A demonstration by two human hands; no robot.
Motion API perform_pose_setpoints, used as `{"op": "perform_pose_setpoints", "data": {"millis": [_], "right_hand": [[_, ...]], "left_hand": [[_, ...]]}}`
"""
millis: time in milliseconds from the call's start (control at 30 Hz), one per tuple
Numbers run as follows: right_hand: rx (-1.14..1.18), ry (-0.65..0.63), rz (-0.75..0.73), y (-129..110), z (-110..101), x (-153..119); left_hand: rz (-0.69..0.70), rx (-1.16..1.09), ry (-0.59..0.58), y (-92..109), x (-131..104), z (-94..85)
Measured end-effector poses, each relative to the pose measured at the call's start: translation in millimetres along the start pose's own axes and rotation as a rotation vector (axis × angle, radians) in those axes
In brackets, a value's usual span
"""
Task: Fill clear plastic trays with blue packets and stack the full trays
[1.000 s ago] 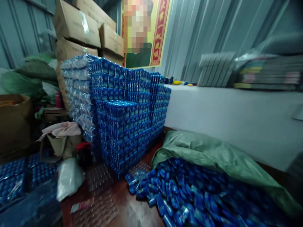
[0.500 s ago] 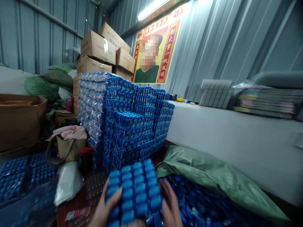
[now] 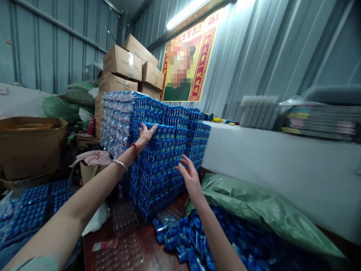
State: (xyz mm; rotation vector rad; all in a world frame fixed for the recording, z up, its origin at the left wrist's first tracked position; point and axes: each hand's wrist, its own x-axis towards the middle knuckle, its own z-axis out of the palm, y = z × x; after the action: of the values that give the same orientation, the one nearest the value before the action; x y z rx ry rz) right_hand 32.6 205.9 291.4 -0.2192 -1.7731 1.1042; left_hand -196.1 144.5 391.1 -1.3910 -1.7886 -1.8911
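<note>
My left hand (image 3: 147, 134), with a red bracelet and a silver bangle on the wrist, rests with spread fingers on a blue pack at the upper front of the tall stack of blue packs (image 3: 160, 165). Lower and to the right, my right hand (image 3: 189, 174) is raised in front of the stack, fingers apart and slightly curled, holding nothing. Loose blue pieces (image 3: 186, 241) lie heaped on the dark red table (image 3: 158, 258) below my right arm. Clear plastic trays (image 3: 124, 252) with rounded cavities lie to their left.
A green sack (image 3: 248, 199) lies along the right, beside a white ledge wall. Cardboard boxes (image 3: 122, 62) are piled behind the stack. At the left are a large open carton (image 3: 31, 150), more filled blue trays (image 3: 34, 207) and a bag with pink cloth (image 3: 94, 158).
Both hands have let go of the blue pack they held low at the front. My left hand has reached forward onto the stack, whose front column is now one layer higher. The view has shifted slightly.
</note>
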Motion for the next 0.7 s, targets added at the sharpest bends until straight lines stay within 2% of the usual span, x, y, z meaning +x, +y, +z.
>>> {"op": "perform_pose_setpoints", "data": {"millis": [100, 267, 333, 367, 400, 467, 533, 600, 667, 700], "right_hand": [[0.017, -0.039, 0.171, 32.2, -19.9, -77.3], [-0.005, 0.003, 0.461, 64.3, -42.8, -175.7], [-0.027, 0.029, 0.539, 73.6, -46.5, -209.8], [-0.036, 0.027, 0.576, 78.5, -47.5, -227.4], [-0.046, 0.016, 0.614, 83.6, -48.2, -246.0], [-0.082, -0.019, 0.708, 93.5, -48.7, -285.4], [-0.141, -0.048, 0.811, 101.6, -48.1, -325.4], [-0.168, -0.064, 0.889, 107.1, -46.3, -360.9], [-0.139, -0.073, 0.931, 109.7, -43.0, -386.5], [-0.118, -0.062, 0.94, 109.8, -41.0, -394.4]], "left_hand": [[-0.107, 0.143, 0.041, -16.4, -14.6, 12.0], [-0.025, 0.154, 0.118, -31.7, -9.8, 34.4], [0.042, 0.173, 0.182, -32.0, -21.5, 37.7], [0.106, 0.179, 0.211, -31.6, -35.1, 37.4], [0.182, 0.179, 0.232, -32.0, -54.6, 36.0], [0.296, 0.181, 0.219, -38.9, -111.4, 30.6], [0.278, 0.221, 0.082, -57.5, -187.7, 23.6], [0.103, 0.348, -0.167, -85.2, -273.7, 16.7], [-0.128, 0.598, -0.424, -112.2, -356.8, 10.7], [-0.215, 0.751, -0.5, -122.0, -393.5, 8.6]]}}
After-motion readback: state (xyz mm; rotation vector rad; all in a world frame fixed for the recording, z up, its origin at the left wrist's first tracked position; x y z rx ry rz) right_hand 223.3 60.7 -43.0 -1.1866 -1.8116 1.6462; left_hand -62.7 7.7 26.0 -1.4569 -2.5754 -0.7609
